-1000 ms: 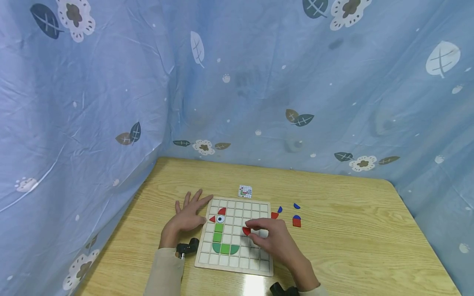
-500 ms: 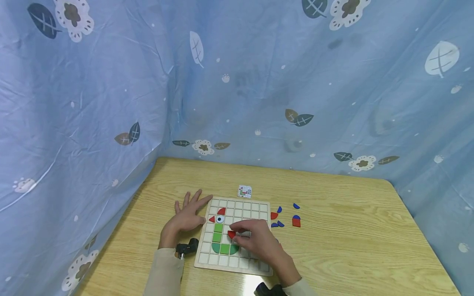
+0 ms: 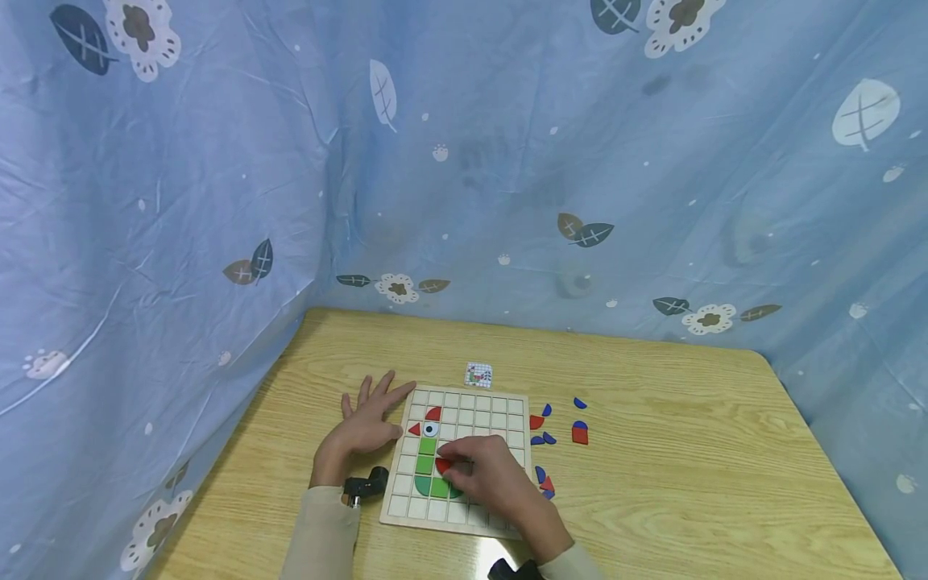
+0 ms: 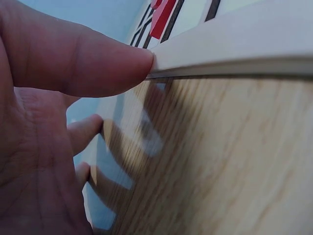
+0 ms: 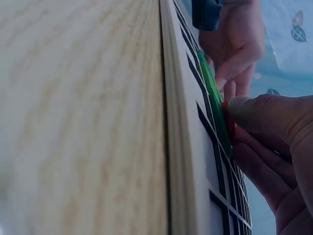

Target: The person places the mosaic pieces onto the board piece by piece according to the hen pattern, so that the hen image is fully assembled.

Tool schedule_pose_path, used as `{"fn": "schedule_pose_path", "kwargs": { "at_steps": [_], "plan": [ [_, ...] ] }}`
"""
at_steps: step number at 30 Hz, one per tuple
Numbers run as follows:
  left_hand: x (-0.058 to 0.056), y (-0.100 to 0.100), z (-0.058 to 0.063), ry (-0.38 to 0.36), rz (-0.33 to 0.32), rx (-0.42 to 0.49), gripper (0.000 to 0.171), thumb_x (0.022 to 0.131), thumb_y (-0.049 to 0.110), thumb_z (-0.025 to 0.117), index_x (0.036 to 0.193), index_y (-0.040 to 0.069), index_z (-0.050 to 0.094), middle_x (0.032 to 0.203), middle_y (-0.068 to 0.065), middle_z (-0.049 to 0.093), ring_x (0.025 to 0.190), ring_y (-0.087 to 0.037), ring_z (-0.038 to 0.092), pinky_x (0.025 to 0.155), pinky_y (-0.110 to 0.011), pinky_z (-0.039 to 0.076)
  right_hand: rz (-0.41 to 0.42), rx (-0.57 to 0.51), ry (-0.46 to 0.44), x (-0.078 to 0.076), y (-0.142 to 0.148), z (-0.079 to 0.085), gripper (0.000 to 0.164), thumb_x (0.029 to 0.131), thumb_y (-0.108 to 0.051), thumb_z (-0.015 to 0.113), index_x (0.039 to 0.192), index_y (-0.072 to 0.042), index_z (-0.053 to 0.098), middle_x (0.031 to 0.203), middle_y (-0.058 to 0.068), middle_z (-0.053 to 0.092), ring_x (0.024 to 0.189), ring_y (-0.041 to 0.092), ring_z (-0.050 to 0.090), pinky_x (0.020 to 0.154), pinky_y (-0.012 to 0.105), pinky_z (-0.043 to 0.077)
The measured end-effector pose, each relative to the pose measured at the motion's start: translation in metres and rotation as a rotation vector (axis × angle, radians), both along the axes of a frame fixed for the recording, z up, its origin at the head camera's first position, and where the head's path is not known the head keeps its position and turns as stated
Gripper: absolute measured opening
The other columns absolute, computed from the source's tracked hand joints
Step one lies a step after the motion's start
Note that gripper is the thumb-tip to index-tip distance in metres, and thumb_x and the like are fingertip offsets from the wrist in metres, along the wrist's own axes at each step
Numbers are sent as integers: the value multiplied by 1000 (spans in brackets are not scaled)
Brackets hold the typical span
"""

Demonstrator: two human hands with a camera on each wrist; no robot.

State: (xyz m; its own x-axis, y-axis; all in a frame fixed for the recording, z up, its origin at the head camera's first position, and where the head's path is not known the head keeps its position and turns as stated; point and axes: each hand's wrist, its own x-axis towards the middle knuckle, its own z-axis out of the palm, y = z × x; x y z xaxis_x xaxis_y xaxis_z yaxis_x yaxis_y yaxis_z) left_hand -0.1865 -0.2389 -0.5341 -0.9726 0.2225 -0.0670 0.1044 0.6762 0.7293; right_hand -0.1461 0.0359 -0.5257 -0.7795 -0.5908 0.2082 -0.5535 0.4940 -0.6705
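A pale wooden grid board (image 3: 457,528) lies on the table, bearing green squares (image 3: 425,465), a red triangle (image 3: 415,428), a round eye tile (image 3: 430,429) and a red quarter-circle (image 3: 433,413). My right hand (image 3: 489,479) pinches another red curved tile (image 3: 443,466) between thumb and fingertips, just right of the green column. In the right wrist view that red tile (image 5: 229,117) sits close to the green tiles (image 5: 215,98); whether it touches the board I cannot tell. My left hand (image 3: 370,427) has its fingers spread, thumb (image 4: 107,63) touching the board's left edge.
Right of the board lie loose blue pieces (image 3: 548,439), a red quarter-circle (image 3: 536,422), a red square (image 3: 580,436) and a red triangle (image 3: 547,484). A small picture card (image 3: 478,374) lies behind the board. A blue patterned curtain (image 3: 500,161) hangs behind the table.
My right hand has moved left across the board with the red tile, up to the green column, uncovering loose pieces at the board's right. The left hand has stayed in place.
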Motion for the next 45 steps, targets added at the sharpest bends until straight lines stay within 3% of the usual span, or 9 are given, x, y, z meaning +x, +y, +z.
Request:
{"fn": "schedule_pose_path", "kwargs": {
  "at_steps": [8, 16, 24, 30, 35, 45],
  "plan": [
    [3, 4, 16, -66, 9, -75, 87, 84, 5, 66, 168, 19, 47, 183, -23, 13, 167, -56, -10, 120, -84, -18, -19, 19, 28, 3, -4, 2, 26, 93, -10, 86, 119, -13, 85, 115, -4, 84, 108, 6, 76, 98, 30, 63],
    [1, 0, 3, -20, 4, -26, 87, 83, 11, 66, 167, 23, 49, 183, -24, 15, 166, -58, -10, 119, -84, -20, -31, 49, 39, 3, -9, 1, 21, 95, -9, 84, 116, -15, 86, 110, -6, 84, 105, 3, 75, 95, 28, 64],
    [2, 4, 9, -19, 6, -26, 87, 81, 8, 65, 166, 22, 51, 181, -26, 16, 165, -60, -9, 118, -85, -20, -41, 6, 34, 2, -1, -2, 21, 95, -10, 84, 115, -14, 86, 112, -5, 84, 105, 3, 76, 94, 28, 64],
    [2, 5, 14, -57, 11, -70, 89, 82, 5, 67, 168, 20, 47, 183, -23, 14, 167, -56, -10, 120, -84, -17, -56, -132, -65, 4, 22, -3, 25, 93, -8, 86, 118, -11, 85, 114, -2, 85, 104, 10, 80, 93, 32, 66],
    [1, 5, 13, -68, 14, -86, 90, 82, 4, 69, 168, 21, 47, 184, -21, 13, 167, -55, -11, 120, -84, -17, -101, -187, -112, 7, 49, -1, 28, 91, -12, 89, 118, -13, 85, 115, -2, 85, 107, 15, 81, 95, 37, 66],
    [3, 4, 9, -37, 15, -33, 88, 81, 6, 67, 166, 21, 50, 183, -24, 15, 167, -57, -10, 119, -84, -21, -221, -247, -87, 7, 112, -4, 31, 90, -17, 91, 120, -13, 84, 115, 0, 85, 106, 19, 81, 95, 31, 65]
  ]
}}
